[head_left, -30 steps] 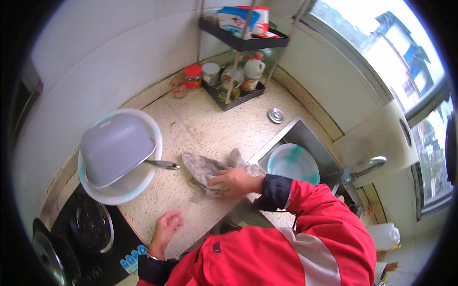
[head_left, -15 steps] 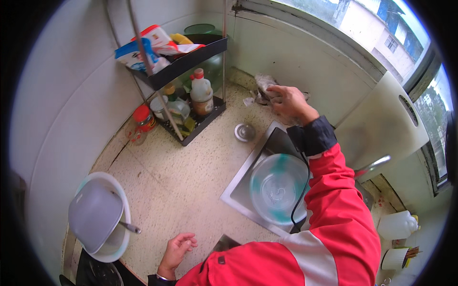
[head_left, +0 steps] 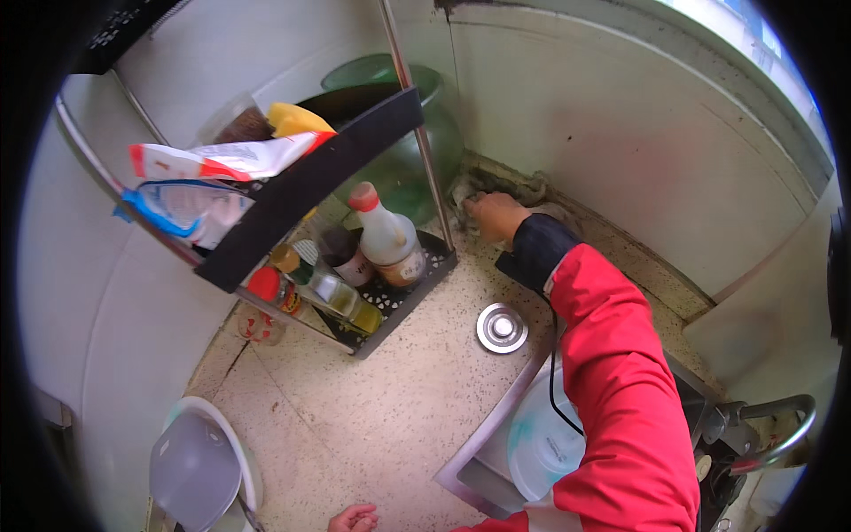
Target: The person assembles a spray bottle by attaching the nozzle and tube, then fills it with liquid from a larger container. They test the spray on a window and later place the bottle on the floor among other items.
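Observation:
At the back corner of the counter, my right hand (head_left: 498, 218) is closed on a crumpled grey rag (head_left: 464, 191), close to the wall. The rag lies bunched along the counter's back edge, and the fingers partly cover it. At the lower edge of the head view my left hand (head_left: 355, 518) is only partly in sight, its fingers loosely bent with nothing in them. Between the rag and the sink (head_left: 486, 486) lies a round metal drain strainer (head_left: 502, 328). A translucent plastic basin (head_left: 537, 443) sits in the sink, partly hidden by my right sleeve.
A black two-tier rack (head_left: 355, 168) holds bags above and bottles (head_left: 390, 248) below. Behind it stands a large green glass jar (head_left: 381, 168). A red-lidded jar (head_left: 264, 284) is beside the rack. Grey and white bowls (head_left: 195, 470) stand lower left. A curved faucet (head_left: 784, 408) rises at right.
The view has shifted nearer to the back corner. My right hand stays at the rag, its fingers now lower against the counter by the wall. My left hand has slipped toward the bottom edge.

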The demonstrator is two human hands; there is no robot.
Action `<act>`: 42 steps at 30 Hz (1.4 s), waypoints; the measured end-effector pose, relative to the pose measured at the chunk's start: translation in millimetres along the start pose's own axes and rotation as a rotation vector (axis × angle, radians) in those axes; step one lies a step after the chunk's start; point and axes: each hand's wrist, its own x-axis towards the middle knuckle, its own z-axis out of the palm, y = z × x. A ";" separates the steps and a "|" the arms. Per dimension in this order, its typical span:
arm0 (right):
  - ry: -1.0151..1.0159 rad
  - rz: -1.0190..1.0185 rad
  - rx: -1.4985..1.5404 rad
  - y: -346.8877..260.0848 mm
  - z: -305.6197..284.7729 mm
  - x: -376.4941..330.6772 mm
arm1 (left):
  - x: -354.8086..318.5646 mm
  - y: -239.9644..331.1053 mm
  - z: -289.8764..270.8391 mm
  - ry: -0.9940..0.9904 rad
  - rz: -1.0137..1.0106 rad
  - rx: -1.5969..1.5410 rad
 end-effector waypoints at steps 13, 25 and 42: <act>-0.004 0.047 0.010 4.0 -59.0 -26.7 | -0.5 10.2 -4.0 -0.056 -0.055 -0.158; -0.067 0.170 0.029 25.7 -10.4 -83.3 | -2.6 5.6 -3.7 -0.068 -0.016 -0.152; 0.469 0.396 -0.267 34.0 -127.7 -118.5 | 3.0 2.4 -8.5 -0.101 -0.031 -0.140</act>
